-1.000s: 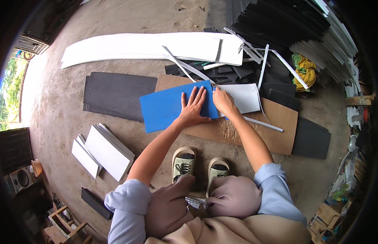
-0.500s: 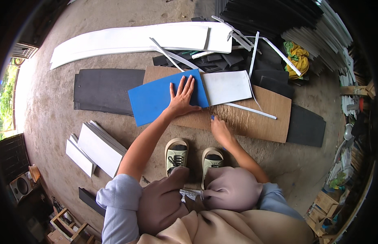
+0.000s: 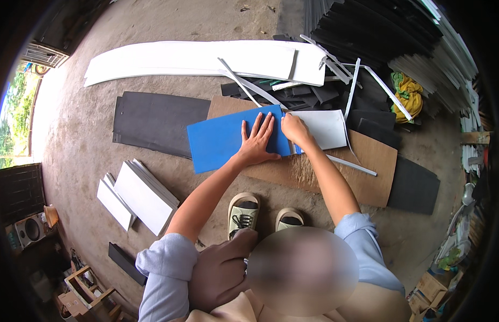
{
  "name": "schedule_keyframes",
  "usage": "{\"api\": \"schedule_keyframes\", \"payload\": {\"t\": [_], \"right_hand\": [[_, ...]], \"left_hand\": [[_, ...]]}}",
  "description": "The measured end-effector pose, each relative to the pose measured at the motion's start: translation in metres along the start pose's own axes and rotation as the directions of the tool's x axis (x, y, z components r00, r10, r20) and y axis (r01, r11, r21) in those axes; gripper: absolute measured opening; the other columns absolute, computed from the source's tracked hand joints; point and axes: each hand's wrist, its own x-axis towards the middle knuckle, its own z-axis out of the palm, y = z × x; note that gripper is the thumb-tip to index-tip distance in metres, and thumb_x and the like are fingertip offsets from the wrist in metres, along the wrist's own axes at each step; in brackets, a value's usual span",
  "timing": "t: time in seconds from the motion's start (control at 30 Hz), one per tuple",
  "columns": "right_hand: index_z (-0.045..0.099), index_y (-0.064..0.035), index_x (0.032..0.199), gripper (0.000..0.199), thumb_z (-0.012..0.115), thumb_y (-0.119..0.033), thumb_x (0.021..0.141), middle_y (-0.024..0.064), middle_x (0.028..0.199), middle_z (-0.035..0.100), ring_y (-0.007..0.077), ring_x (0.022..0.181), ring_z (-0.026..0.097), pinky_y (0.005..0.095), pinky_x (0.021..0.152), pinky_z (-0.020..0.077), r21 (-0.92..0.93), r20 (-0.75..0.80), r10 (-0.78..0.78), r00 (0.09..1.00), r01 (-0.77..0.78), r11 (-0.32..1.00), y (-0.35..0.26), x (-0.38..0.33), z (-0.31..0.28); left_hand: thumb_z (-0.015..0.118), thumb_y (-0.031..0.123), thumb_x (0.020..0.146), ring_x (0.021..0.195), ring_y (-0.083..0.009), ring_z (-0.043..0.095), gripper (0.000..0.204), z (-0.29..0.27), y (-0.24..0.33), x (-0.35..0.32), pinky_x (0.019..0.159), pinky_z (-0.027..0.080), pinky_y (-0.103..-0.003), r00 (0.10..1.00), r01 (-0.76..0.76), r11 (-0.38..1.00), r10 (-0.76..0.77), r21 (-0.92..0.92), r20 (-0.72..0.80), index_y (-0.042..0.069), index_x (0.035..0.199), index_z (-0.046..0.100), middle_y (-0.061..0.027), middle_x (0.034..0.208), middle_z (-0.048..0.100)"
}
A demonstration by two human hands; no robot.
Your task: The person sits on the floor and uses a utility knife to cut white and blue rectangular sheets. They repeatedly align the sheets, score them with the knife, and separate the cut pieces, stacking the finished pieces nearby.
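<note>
A blue plastic sheet [image 3: 222, 142] lies on a brown board [image 3: 362, 172] on the concrete floor. My left hand [image 3: 257, 142] presses flat on the sheet's right part, fingers spread. My right hand [image 3: 295, 129] sits at the blue sheet's right edge, near its far corner, where it meets a white sheet [image 3: 327, 129]. Its fingers are curled round a small cutter that is almost hidden. I am crouched, with my shoes [image 3: 244, 212] just below the board.
A dark grey sheet [image 3: 158, 123] lies left of the blue one, and a long white panel [image 3: 196, 56] beyond it. White panels [image 3: 139, 196] are stacked at lower left. A thin white strip [image 3: 351, 165] crosses the board. Dark sheet stacks [image 3: 378, 32] and a yellow cloth [image 3: 408, 94] fill the upper right.
Half a second ago my right hand was down by the board's near edge; it has returned to the far end of the blue sheet's right edge. My left hand stays pressed on the sheet.
</note>
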Motion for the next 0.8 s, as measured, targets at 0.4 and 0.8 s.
{"api": "schedule_keyframes", "payload": {"t": [0.4,0.8], "right_hand": [[0.047,0.0041,0.095,0.028,0.037,-0.021,0.089,0.0263,0.068,0.057,0.0413,0.067,0.058,0.0477,0.059,0.0472,0.012,0.086,0.019,0.996,-0.020,1.000,0.042,-0.146,0.030],[0.046,0.0021,0.098,0.049,0.071,-0.024,0.065,0.0145,0.092,0.051,0.0324,0.103,0.043,0.0477,0.094,0.0288,-0.339,-0.334,-0.377,0.864,0.264,0.903,0.035,-0.030,-0.024]], "left_hand": [[0.068,0.060,0.054,0.133,-0.0258,-0.003,0.118,0.002,-0.001,0.003,0.098,-0.005,-0.061,1.000,0.015,1.000,-0.015,0.027,-0.003,0.008,0.138,0.004,-0.0056,0.144,0.003],[0.068,0.055,0.056,0.133,-0.0215,0.003,0.108,-0.003,0.004,-0.001,0.099,-0.004,-0.059,0.994,0.019,0.995,-0.029,-0.098,-0.101,0.008,0.137,0.014,-0.0030,0.144,0.010]]}}
